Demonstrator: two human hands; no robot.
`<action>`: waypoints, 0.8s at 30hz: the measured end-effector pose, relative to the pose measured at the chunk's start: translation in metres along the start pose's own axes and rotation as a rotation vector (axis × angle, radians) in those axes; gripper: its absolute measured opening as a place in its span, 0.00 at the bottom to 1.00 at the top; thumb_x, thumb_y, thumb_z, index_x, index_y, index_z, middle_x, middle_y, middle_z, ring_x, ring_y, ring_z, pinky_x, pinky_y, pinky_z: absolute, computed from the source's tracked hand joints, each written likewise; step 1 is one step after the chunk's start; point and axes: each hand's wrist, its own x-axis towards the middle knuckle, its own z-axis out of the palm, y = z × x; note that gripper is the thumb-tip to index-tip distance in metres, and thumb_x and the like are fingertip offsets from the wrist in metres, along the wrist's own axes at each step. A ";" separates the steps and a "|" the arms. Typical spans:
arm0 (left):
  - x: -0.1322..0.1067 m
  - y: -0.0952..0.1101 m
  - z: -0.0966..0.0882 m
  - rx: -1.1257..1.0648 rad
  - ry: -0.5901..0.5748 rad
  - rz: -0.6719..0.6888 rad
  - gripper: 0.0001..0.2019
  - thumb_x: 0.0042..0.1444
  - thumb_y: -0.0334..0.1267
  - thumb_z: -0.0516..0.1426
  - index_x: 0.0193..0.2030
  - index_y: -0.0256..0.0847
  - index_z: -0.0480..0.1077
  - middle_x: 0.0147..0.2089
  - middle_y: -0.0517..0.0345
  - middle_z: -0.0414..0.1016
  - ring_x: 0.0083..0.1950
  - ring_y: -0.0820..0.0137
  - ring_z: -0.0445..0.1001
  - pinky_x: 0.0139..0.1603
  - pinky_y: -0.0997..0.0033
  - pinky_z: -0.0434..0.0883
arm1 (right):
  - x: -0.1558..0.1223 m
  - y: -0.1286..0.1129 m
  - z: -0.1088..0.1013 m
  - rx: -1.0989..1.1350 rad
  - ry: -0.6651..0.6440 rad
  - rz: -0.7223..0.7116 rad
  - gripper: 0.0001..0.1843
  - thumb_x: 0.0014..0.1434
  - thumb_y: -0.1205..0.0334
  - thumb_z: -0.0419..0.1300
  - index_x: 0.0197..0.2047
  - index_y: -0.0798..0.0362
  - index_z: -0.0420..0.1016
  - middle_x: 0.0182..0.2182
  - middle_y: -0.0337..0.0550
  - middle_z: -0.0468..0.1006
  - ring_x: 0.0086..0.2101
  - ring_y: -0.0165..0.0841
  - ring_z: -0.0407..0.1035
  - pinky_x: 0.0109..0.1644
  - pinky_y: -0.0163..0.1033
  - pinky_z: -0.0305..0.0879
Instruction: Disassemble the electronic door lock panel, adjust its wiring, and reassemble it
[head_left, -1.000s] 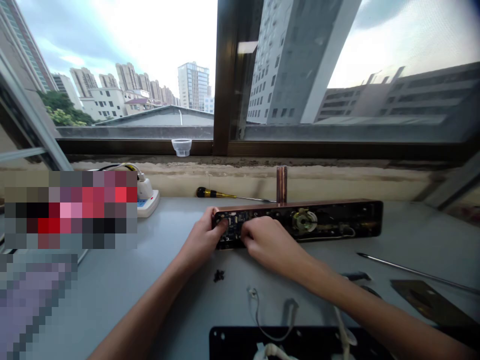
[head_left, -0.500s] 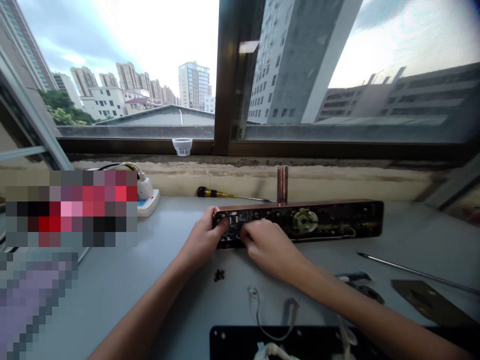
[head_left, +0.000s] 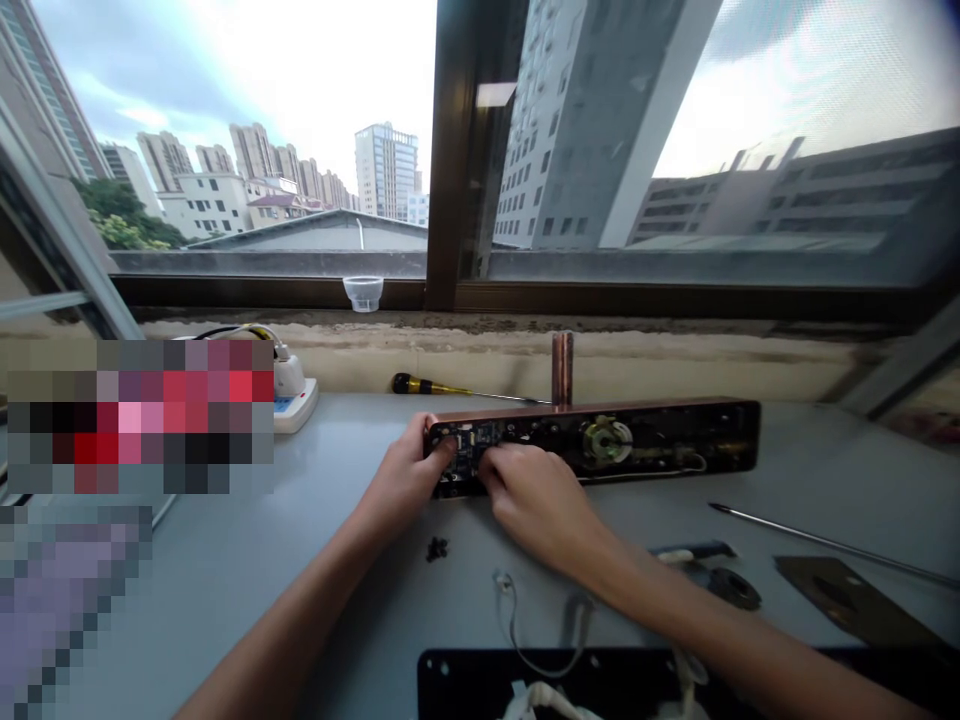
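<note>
A long copper-edged housing [head_left: 727,432] lies open side toward me, its black interior showing a round metal part [head_left: 606,440] and a thin white wire. At its left end sits a dark circuit board [head_left: 468,438]. My left hand [head_left: 405,475] grips that end, thumb inside against the board and fingers behind the edge. Over the board's right part, my right hand [head_left: 538,495] has its fingers curled and pressed together; whatever the fingertips pinch is hidden. A small heap of black screws [head_left: 437,549] lies just below the housing.
Nearest me are a black panel [head_left: 457,685] and a loose white cable [head_left: 513,620]. To the right lie a long metal rod [head_left: 810,538], a brown plate [head_left: 847,595] and a dark ring [head_left: 735,588]. Behind the housing are a screwdriver [head_left: 431,387] and a copper-coloured post [head_left: 562,370]. A power strip [head_left: 300,408] stands left.
The view has shifted very slightly. Both hands stay at the left end of the housing, and my right hand has moved only a little over the board.
</note>
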 end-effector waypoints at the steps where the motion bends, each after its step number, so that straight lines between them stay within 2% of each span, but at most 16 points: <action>1: 0.000 0.000 0.000 -0.004 0.000 0.002 0.10 0.54 0.38 0.50 0.42 0.39 0.63 0.41 0.56 0.71 0.46 0.64 0.67 0.45 0.66 0.64 | -0.001 -0.001 0.000 -0.003 0.009 0.008 0.12 0.55 0.70 0.48 0.30 0.54 0.72 0.33 0.43 0.76 0.34 0.34 0.69 0.29 0.37 0.46; 8: -0.002 0.002 -0.001 0.004 0.000 -0.004 0.09 0.54 0.38 0.50 0.41 0.40 0.63 0.41 0.57 0.71 0.46 0.64 0.67 0.45 0.67 0.64 | -0.004 -0.004 0.002 -0.027 0.047 0.042 0.12 0.56 0.68 0.47 0.30 0.53 0.71 0.33 0.42 0.76 0.32 0.34 0.70 0.27 0.37 0.43; 24: -0.002 0.002 0.001 0.044 0.018 0.007 0.10 0.55 0.38 0.49 0.43 0.39 0.62 0.43 0.54 0.71 0.49 0.62 0.65 0.46 0.64 0.64 | -0.006 -0.008 0.001 -0.047 0.039 0.065 0.14 0.57 0.68 0.46 0.31 0.54 0.72 0.32 0.46 0.77 0.32 0.36 0.71 0.26 0.37 0.44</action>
